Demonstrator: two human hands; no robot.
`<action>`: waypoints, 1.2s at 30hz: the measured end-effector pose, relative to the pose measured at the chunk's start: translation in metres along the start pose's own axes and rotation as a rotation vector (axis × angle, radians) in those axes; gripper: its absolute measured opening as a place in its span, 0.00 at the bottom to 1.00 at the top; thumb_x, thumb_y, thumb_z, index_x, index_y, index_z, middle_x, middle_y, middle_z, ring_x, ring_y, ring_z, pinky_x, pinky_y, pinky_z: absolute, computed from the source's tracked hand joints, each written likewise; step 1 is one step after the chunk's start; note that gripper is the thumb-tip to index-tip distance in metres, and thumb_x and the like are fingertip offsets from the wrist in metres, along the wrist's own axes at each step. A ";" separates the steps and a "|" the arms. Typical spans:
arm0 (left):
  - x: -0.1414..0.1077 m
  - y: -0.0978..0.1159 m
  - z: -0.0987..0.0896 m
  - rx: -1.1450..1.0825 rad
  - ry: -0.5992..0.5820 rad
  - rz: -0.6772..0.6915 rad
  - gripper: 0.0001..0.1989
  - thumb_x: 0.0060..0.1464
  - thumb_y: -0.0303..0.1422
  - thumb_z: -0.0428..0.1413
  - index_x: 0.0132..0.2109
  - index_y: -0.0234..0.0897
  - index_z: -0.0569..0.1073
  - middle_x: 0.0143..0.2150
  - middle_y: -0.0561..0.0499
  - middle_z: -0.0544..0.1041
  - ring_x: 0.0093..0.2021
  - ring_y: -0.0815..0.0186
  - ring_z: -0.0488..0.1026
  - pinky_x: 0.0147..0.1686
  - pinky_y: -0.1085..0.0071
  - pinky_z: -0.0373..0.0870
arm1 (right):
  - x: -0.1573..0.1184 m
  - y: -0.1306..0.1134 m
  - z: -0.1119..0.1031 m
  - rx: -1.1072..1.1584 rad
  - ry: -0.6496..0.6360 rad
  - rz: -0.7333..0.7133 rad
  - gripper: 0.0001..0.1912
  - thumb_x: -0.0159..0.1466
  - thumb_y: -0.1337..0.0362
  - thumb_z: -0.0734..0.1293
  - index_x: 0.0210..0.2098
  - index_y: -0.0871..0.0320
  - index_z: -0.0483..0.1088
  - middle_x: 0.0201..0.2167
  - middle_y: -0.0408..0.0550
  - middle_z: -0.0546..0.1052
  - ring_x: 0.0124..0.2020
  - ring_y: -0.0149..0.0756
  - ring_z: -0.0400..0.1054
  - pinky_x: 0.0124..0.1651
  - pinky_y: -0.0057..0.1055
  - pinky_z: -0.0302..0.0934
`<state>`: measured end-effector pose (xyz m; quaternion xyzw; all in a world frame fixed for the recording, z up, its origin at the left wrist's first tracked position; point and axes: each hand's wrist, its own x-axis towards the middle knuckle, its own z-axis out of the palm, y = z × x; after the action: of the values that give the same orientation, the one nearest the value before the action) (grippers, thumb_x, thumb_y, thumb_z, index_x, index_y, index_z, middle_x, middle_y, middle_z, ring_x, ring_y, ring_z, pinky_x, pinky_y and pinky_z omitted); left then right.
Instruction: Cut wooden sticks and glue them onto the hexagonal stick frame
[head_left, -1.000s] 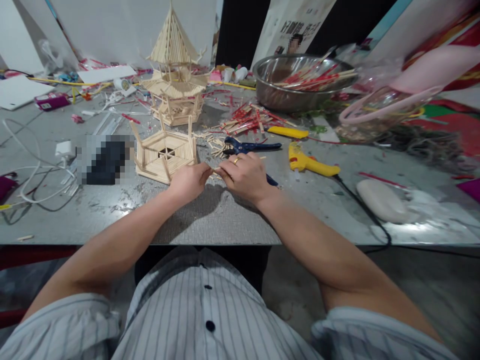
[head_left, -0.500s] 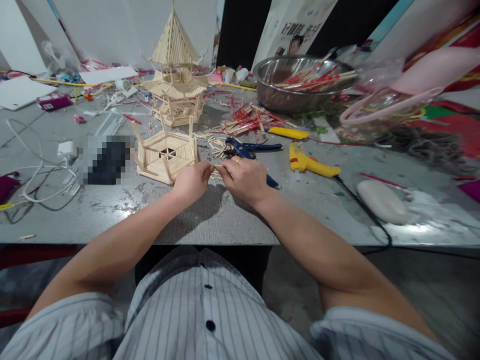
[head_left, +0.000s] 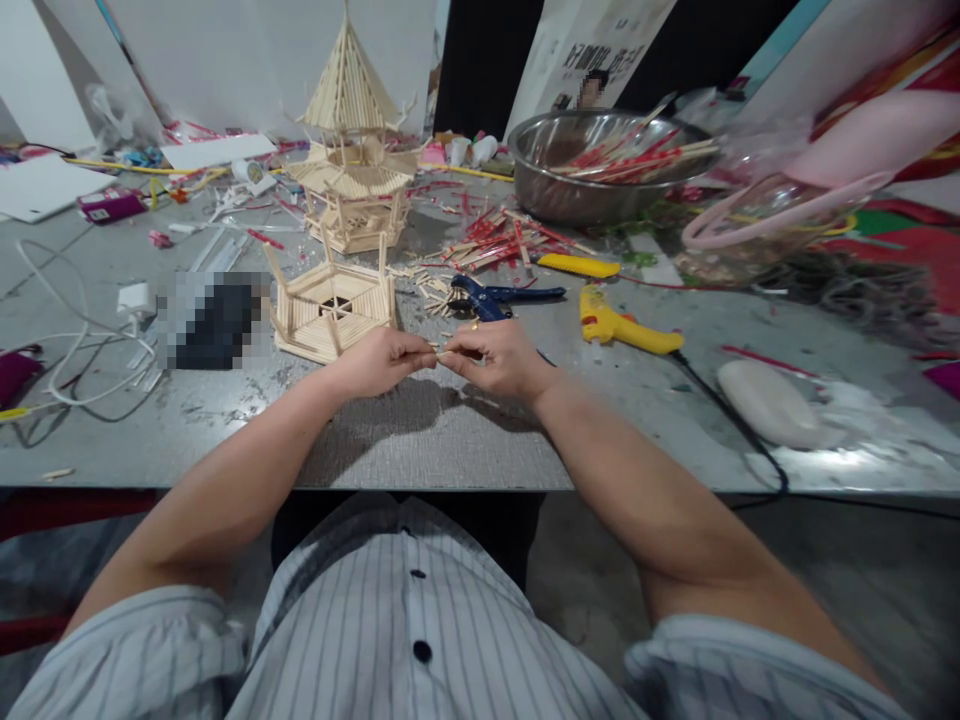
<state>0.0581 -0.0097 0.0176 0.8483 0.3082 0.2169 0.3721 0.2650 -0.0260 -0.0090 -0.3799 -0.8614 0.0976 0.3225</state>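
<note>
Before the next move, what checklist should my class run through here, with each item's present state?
1. Both hands in view: ok; left hand and right hand have fingertips close together.
2. Small stick piece fully visible: not ok; the pinching fingers mostly hide it.
3. Hexagonal stick base resting on the table: ok.
4. Blue pliers fully uncovered: not ok; the right hand hides part.
5. Yellow glue gun apart from both hands: ok.
6. Glue gun cool: cannot tell.

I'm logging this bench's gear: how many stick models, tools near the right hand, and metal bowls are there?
Stick models: 2 (pagoda, hexagonal base)
Tools: 3 (pliers, slim yellow tool, glue gun)
Metal bowls: 1 (bowl)
Total: 6
</note>
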 end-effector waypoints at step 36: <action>0.008 -0.003 0.009 -0.884 0.294 -0.247 0.09 0.55 0.28 0.57 0.37 0.37 0.61 0.24 0.56 0.77 0.11 0.78 0.60 0.14 0.78 0.53 | 0.010 0.018 0.014 -0.092 0.122 0.221 0.14 0.64 0.61 0.63 0.45 0.58 0.76 0.40 0.55 0.80 0.43 0.45 0.73 0.48 0.42 0.59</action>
<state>0.0682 -0.0073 0.0110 0.5262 0.3343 0.3987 0.6726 0.2616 -0.0054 -0.0224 -0.4921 -0.7967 0.0696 0.3440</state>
